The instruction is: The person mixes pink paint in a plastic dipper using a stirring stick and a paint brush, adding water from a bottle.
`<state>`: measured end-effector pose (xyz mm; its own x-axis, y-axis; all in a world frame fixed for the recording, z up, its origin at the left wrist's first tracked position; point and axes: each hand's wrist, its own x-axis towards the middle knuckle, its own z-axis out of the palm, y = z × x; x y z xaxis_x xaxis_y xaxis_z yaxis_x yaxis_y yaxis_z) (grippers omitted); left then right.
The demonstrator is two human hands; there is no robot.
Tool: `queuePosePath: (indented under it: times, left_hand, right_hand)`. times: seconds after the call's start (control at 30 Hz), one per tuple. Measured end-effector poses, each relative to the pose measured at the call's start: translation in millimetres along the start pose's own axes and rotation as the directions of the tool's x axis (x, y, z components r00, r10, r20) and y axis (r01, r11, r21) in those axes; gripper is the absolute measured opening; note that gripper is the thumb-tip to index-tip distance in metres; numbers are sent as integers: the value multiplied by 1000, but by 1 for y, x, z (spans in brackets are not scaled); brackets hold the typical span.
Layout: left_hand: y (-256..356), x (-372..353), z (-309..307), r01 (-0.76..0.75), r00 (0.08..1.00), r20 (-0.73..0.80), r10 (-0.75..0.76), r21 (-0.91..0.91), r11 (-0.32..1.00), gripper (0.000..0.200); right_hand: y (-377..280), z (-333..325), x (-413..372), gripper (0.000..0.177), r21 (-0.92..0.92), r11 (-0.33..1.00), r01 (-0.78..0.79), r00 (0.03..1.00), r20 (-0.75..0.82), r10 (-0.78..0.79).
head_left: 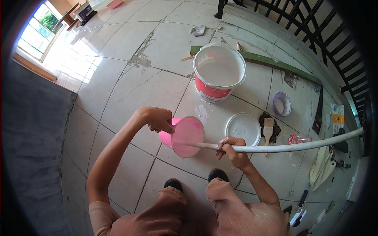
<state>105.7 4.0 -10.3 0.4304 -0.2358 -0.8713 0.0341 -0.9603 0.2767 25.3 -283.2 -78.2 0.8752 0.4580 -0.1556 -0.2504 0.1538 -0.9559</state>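
My left hand (158, 119) is closed on the rim of a pink plastic bucket (167, 138), which is tilted so its mouth faces me. A long whitish pole (299, 147) crosses from the right, and its near end reaches into the bucket's mouth. My right hand (233, 152) is wrapped round this pole a short way outside the bucket. Just beyond my right hand lies a round white lid (243, 129). Ahead stands a large white paint bucket (214, 92) with a red band and whitish paint inside. What the pink bucket holds is hard to make out.
Right of the lid lie a paintbrush (268, 129), a plastic bottle (297, 139) and a purple-rimmed bowl (282, 104). A green board (275, 65) stretches behind the paint bucket towards a handsaw (318, 110). Black railings (315, 31) border the far right. A grey sheet (35, 137) is at left.
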Motion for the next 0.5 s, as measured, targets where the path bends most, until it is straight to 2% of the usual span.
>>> queuePosePath:
  times: [0.03,0.13,0.17,0.3,0.4,0.5]
  left_hand:
    - [0,0,0,-2,1000,-1,2,1,1000,38]
    - [-3,0,0,-4,1000,-3,4,-11,1000,38]
    - [-3,-1,0,-2,1000,-4,2,-13,1000,38]
    - [-2,1,0,-7,1000,-1,7,-6,1000,38]
    - [1,1,-1,-9,1000,4,9,5,1000,38]
    - [1,2,-2,-6,1000,13,6,3,1000,37]
  right_hand:
    - [2,-1,3,18,33,999,16,1000,-21,-15]
    - [6,-12,5,17,-41,997,59,996,-57,-61]
    - [7,-14,5,17,-122,989,84,993,-70,-93]
    - [-4,-5,-8,17,-280,959,43,999,38,-33]
    - [-6,3,-12,17,-173,985,-11,997,67,23]
    - [-2,9,-7,16,-44,999,15,999,42,-13]
